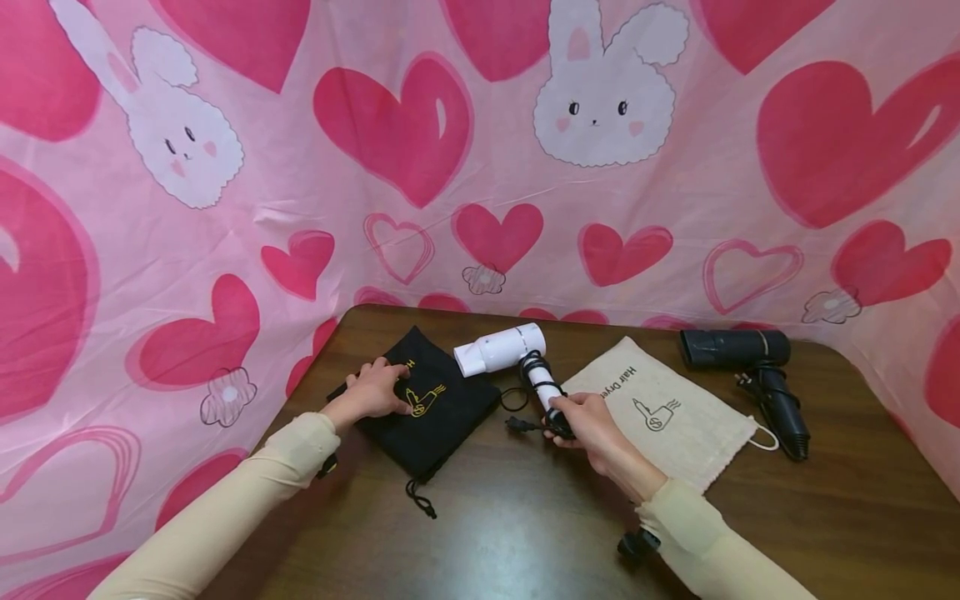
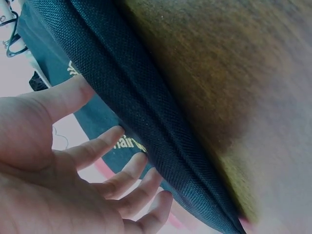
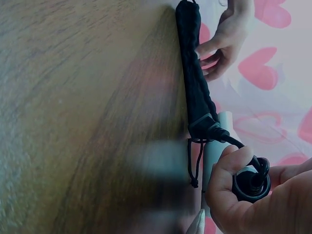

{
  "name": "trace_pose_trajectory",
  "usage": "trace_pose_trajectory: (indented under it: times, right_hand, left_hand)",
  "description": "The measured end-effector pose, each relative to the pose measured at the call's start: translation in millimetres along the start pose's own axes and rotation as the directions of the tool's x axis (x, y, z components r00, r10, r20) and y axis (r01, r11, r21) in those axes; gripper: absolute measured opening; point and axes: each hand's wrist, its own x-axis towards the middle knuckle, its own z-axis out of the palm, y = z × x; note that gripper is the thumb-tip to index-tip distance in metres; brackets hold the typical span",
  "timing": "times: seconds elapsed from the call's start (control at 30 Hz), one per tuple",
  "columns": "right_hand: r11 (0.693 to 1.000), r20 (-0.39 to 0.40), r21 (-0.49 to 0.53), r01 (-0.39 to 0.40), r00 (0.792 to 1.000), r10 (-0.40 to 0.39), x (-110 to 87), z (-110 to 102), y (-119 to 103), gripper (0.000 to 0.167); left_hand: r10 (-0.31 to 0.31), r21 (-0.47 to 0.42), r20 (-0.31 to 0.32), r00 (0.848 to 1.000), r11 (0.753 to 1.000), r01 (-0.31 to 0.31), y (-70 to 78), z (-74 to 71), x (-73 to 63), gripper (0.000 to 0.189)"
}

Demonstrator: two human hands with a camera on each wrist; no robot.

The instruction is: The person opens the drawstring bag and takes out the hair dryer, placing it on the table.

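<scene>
A black drawstring pouch with a yellow hair dryer print lies flat on the table. My left hand rests on it with fingers spread; in the left wrist view the fingertips touch its cloth. Just right of the pouch is a white hair dryer, its nozzle facing left. My right hand grips the lower end of its handle, which has the black cord wound round it. The plug sticks out to the left. In the right wrist view, fingers curl round the black handle end.
A beige drawstring pouch marked "Hair Dryer" lies on the brown table, partly behind my right hand. Farther right is a black hair dryer with its cord wrapped round the handle. Pink heart-patterned cloth hangs behind the table.
</scene>
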Motion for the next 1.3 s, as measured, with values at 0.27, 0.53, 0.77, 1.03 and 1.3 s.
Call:
trace_pose_trajectory:
  times: [0.27, 0.53, 0.77, 1.03, 1.3]
  right_hand:
    - [1.000, 0.001, -0.013, -0.020, 1.000, 0.020, 1.5, 0, 3, 0.038]
    - [1.000, 0.009, -0.021, -0.023, 1.000, 0.023, 0.3, 0, 2, 0.040]
    - [0.999, 0.034, -0.044, -0.030, 0.999, 0.031, 0.8, 0, 4, 0.037]
    - [0.999, 0.033, -0.038, -0.036, 0.999, 0.037, 0.5, 1, 7, 0.037]
    - [1.000, 0.035, 0.015, -0.013, 0.999, 0.013, -1.9, 4, 7, 0.038]
  left_hand:
    - [0.004, -0.002, 0.002, 1.000, 1.000, -0.004, -1.1, -0.4, -0.2, 0.064]
    - [0.005, 0.004, -0.003, 1.000, 1.000, -0.005, -4.3, 0.2, 1.4, 0.065]
    - [-0.006, 0.014, 0.012, 1.000, 1.000, 0.006, -7.1, 0.4, 2.5, 0.065]
    - [0.001, 0.008, 0.007, 1.000, 1.000, -0.001, -7.2, -0.1, 2.0, 0.065]
    - [-0.001, 0.001, 0.005, 1.000, 1.000, 0.001, -13.8, 2.5, 4.9, 0.065]
